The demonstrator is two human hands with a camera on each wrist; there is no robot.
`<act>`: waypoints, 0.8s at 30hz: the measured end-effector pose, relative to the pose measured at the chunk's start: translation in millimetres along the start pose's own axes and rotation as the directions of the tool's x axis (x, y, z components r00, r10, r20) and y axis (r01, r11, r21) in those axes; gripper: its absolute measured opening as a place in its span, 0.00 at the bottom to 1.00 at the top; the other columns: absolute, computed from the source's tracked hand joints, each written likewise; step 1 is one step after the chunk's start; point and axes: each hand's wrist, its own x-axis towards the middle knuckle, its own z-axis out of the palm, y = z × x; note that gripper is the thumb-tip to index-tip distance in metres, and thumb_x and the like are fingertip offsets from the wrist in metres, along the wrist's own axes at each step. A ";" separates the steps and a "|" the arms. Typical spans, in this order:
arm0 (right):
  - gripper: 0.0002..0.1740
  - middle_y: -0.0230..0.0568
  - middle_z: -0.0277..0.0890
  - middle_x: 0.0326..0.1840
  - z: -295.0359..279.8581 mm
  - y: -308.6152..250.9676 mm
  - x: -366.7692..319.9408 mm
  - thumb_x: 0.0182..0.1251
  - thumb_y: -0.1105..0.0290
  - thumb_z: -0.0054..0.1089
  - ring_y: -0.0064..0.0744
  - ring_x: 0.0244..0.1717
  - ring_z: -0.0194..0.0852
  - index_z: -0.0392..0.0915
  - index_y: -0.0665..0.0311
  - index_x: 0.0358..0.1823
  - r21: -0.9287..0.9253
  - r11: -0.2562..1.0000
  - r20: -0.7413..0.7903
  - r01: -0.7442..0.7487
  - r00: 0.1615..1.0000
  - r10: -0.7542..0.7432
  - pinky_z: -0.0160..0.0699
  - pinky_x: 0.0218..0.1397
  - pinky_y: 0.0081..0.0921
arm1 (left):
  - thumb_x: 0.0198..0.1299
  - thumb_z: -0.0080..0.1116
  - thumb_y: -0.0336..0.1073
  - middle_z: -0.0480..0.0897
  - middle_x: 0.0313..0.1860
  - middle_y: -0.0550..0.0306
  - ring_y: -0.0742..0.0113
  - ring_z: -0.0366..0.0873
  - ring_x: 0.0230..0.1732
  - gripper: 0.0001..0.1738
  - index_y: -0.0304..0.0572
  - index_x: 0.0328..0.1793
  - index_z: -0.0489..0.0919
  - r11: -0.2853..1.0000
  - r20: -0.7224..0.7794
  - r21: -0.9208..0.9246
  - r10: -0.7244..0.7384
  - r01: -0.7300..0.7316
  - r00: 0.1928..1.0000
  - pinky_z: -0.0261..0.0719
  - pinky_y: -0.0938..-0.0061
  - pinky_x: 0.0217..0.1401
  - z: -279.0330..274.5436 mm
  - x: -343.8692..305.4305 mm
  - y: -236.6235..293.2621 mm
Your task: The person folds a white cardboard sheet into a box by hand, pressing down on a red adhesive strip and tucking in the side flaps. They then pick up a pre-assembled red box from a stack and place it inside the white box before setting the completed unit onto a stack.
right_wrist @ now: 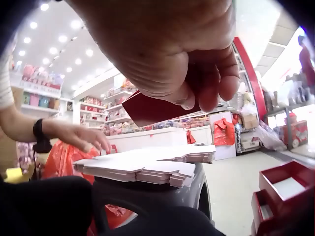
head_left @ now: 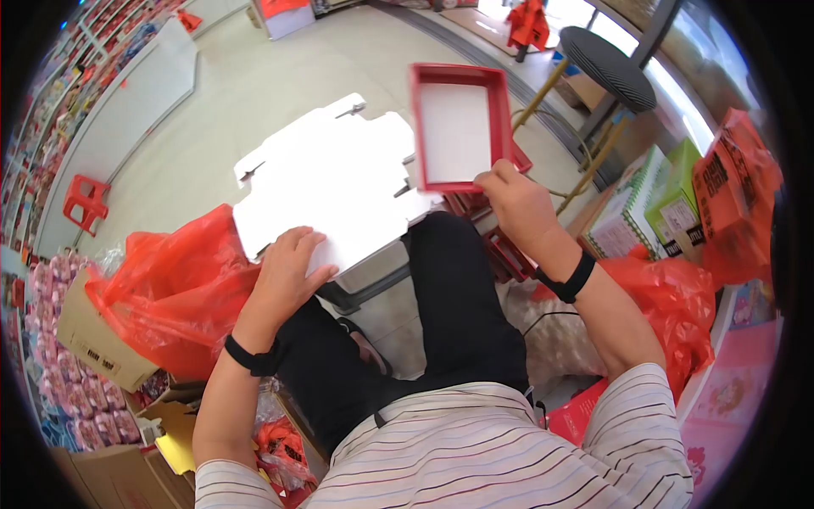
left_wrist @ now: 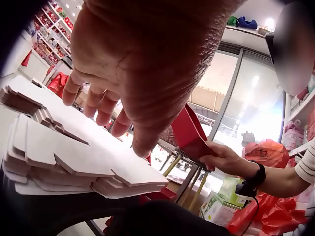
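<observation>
A stack of flat white die-cut cardboard sheets (head_left: 331, 187) lies on a dark plastic stool (right_wrist: 147, 194) in front of my knees. My left hand (head_left: 292, 267) is at the near left edge of the stack, its fingers extended over the top sheet. My right hand (head_left: 517, 204) pinches the near wall of a red open box (head_left: 500, 119) with a white inside bottom, held up to the right of the stack. In the right wrist view the thumb and fingers close on the box's dark red side.
More red boxes (right_wrist: 288, 182) stand on the floor at the right. Red plastic bags (head_left: 182, 288) bulge at the left, and others lie at the right near a green-and-white carton (head_left: 670, 204). A round-seated stool (head_left: 606, 68) is farther right. A small red stool (head_left: 85, 204) stands far left.
</observation>
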 end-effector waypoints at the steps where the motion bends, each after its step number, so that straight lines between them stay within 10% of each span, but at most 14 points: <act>1: 0.09 0.47 0.78 0.46 -1.1 16.1 -10.4 0.71 0.71 0.61 0.54 0.43 0.85 0.82 0.57 0.51 0.019 0.996 0.002 -0.082 0.997 0.082 0.85 0.45 0.46 | 0.61 0.77 0.39 0.81 0.67 0.39 0.38 0.78 0.68 0.29 0.38 0.66 0.81 1.000 0.000 0.030 0.002 -0.002 1.000 0.77 0.52 0.71 2.8 0.0 1.7; 10: 0.12 0.63 0.82 0.43 18.4 106.2 -152.7 0.76 0.63 0.59 0.69 0.48 0.81 0.79 0.67 0.46 -0.066 0.834 0.278 -0.548 0.793 0.543 0.80 0.52 0.58 | 0.60 0.77 0.39 0.79 0.68 0.43 0.39 0.76 0.70 0.31 0.41 0.68 0.79 0.994 0.009 0.105 -0.029 0.028 1.000 0.73 0.49 0.73 7.7 -0.4 5.6; 24: 0.12 0.61 0.83 0.45 93.6 90.4 -208.6 0.76 0.64 0.61 0.67 0.49 0.83 0.81 0.68 0.45 -0.126 0.768 0.390 -0.627 0.681 0.620 0.82 0.53 0.57 | 0.62 0.76 0.38 0.77 0.71 0.42 0.39 0.73 0.73 0.32 0.41 0.71 0.76 0.990 0.026 0.132 -0.051 0.047 0.998 0.70 0.48 0.76 10.2 -0.3 9.2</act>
